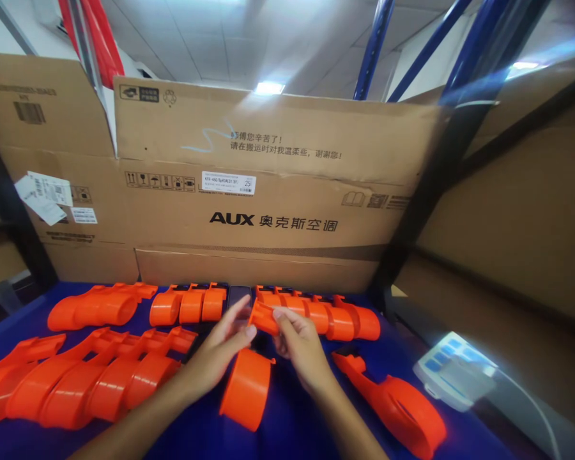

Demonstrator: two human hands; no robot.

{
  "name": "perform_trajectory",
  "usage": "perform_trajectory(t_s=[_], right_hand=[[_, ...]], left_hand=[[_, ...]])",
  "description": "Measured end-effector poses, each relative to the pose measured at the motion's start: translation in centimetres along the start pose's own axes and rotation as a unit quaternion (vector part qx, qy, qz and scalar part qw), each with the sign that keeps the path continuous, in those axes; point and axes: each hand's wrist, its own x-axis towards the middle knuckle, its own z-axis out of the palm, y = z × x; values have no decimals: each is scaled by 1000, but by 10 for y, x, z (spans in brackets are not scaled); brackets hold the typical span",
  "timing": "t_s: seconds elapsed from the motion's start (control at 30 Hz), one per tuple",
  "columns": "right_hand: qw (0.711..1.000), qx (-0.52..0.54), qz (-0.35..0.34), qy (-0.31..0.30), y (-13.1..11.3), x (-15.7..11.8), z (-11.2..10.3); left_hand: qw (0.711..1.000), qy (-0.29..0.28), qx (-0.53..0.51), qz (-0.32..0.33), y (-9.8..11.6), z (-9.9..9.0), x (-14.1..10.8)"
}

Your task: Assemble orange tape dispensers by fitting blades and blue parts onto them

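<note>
Just above the middle of the table, my two hands meet at a small orange plastic part (264, 317). My right hand (299, 345) pinches its right end between thumb and fingers. My left hand (223, 345) closes around the left end, its thumb tip against the edge. Below them is an orange round cup-shaped part (246, 391); whether it joins the held part I cannot tell. To the right of my right hand lies an orange part with a ring and long handle (397, 409), dark at its handle end.
Rows of similar orange parts lie at the left front (76, 390), back left (93, 310) and back right (326, 316) of the blue table surface (306, 428). A dark flat device (238, 295) lies behind my hands. A white device with a cable (455, 370) stands right. Cardboard (172, 220) walls the back.
</note>
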Motion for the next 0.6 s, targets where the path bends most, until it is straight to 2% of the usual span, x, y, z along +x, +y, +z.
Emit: perform_trajectory(t_s=[0.03,0.1,0.17,0.23,0.27,0.33,0.37,0.43,0.5,0.6], right_hand=[[1000,0,0,-1,1,0,1],[1000,-2,-6,-10,4,1,1],[999,-29,-32,-18,4,1,1],[987,-131,-85,-40,1,-2,0],[968,-210,-118,-64,-2,-5,1],[902,-355,-173,-175,-9,-12,4],[868,-394,-191,-232,-12,-15,6],[819,-444,-204,-301,-17,-22,12],[789,-469,-203,-340,-18,-27,17],[768,-490,-195,-364,-13,-30,24]], left_hand=[[996,13,-69,-45,-3,4,6],[983,38,-155,-88,-8,5,17],[974,72,-193,-92,-12,0,25],[964,102,-227,-94,-14,-10,30],[957,114,-247,-97,-15,-16,30],[943,129,-288,-102,-15,-25,29],[936,134,-307,-105,-15,-28,27],[923,142,-340,-110,-14,-32,23],[913,150,-362,-115,-12,-33,20],[903,162,-379,-122,-9,-32,18]])
